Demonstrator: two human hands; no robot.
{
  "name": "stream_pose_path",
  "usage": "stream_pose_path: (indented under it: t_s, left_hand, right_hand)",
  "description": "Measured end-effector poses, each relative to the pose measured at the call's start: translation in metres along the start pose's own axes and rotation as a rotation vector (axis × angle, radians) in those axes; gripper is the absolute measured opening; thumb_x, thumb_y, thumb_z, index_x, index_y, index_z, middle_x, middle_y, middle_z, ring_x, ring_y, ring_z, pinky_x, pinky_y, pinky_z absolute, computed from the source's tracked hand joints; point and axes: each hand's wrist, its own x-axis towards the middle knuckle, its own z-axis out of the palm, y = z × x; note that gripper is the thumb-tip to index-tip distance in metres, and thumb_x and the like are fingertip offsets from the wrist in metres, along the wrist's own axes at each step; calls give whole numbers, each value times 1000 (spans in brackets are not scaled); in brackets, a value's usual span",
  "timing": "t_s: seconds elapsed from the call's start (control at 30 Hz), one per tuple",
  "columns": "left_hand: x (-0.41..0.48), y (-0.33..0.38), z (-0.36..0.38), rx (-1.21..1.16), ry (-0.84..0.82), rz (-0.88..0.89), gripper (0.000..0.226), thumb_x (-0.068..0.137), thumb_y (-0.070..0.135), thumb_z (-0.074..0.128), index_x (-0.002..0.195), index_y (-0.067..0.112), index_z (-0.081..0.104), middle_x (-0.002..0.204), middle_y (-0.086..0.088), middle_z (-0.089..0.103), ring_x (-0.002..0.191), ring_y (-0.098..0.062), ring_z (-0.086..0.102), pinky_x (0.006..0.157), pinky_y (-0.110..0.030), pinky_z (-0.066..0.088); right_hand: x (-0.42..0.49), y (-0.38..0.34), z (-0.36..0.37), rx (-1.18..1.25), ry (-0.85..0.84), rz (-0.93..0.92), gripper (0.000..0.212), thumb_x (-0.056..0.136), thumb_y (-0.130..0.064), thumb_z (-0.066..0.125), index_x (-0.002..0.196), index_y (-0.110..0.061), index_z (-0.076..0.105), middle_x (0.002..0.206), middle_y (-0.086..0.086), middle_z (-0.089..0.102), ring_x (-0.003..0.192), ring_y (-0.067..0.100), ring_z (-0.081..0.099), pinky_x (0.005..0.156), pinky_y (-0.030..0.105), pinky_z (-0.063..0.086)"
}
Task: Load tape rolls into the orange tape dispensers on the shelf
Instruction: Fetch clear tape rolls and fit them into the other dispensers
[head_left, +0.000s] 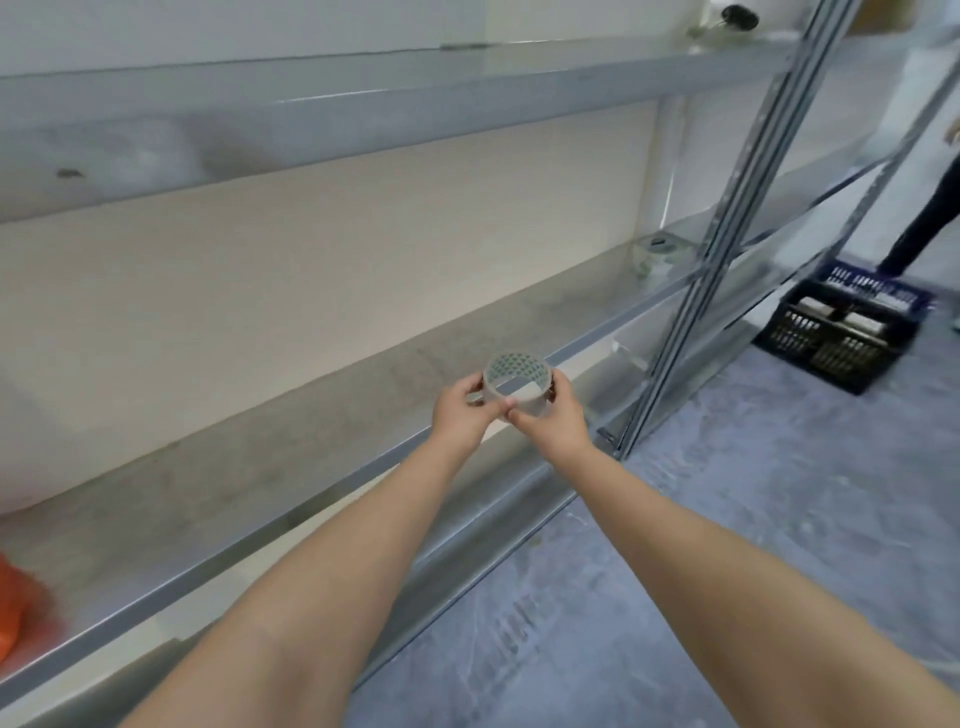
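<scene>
I hold a clear tape roll (519, 376) with a patterned inner core in front of the metal shelf (311, 426), just past its front edge. My left hand (462, 415) grips its left side and my right hand (550, 421) grips its right side, thumbs near the lower rim. An orange tape dispenser (15, 608) shows partly at the far left edge of the same shelf, mostly cut off. More tape rolls (657, 257) stand stacked at the shelf's far right end.
Steel uprights (727, 218) rise to the right of my hands. A dark plastic crate (847, 332) with items sits on the grey floor at the right. Another person's leg (930, 218) stands beyond it. An upper shelf (363, 114) runs overhead.
</scene>
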Motion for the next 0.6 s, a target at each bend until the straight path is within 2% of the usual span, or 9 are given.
stream_pose_path:
  t_s: [0.1, 0.13, 0.23, 0.3, 0.43, 0.6]
  left_hand:
    - [13, 5, 42, -4, -23, -11, 50, 75, 7, 74, 122, 5, 60, 123, -9, 64, 100, -16, 60, 81, -18, 46]
    - [16, 7, 55, -9, -25, -20, 50, 75, 8, 74, 123, 6, 60, 122, -7, 63, 100, -14, 59, 81, -17, 45]
    - [24, 15, 92, -23, -32, -14, 44, 77, 5, 72, 120, 6, 60, 109, 0, 60, 92, -10, 56, 62, 2, 43]
    - [34, 16, 112, -21, -47, -11, 43, 77, 4, 72, 118, 5, 60, 108, -1, 60, 90, -10, 56, 60, 2, 43]
    - [60, 15, 143, 3, -74, -58, 46, 74, 11, 76, 116, 7, 60, 120, -6, 62, 99, -11, 56, 84, -19, 41]
    - [107, 19, 176, 18, -103, -75, 52, 72, 14, 78, 119, 7, 57, 116, -1, 60, 101, -12, 55, 90, -23, 40]
  right_hand:
    - [18, 9, -40, -3, 3, -1, 65, 70, -18, 78, 125, -12, 44, 125, 6, 55, 108, 12, 48, 90, 23, 36]
    - [23, 12, -52, 7, 1, 4, 67, 70, -17, 78, 127, -12, 43, 125, 6, 55, 108, 11, 48, 91, 23, 37]
    - [41, 22, -81, 18, 24, 26, 70, 69, -17, 78, 130, -14, 42, 126, 5, 56, 111, 13, 51, 93, 26, 39]
    - [52, 28, -97, 20, 50, 29, 67, 70, -18, 78, 127, -15, 44, 125, 6, 57, 112, 15, 52, 94, 28, 42]
    - [79, 43, -122, -5, 75, 57, 67, 69, -22, 78, 127, -17, 45, 126, 7, 57, 117, 19, 53, 101, 37, 44]
    - [125, 54, -147, -12, 88, 50, 66, 69, -23, 79, 125, -16, 46, 119, -1, 56, 115, 16, 52, 101, 34, 42]
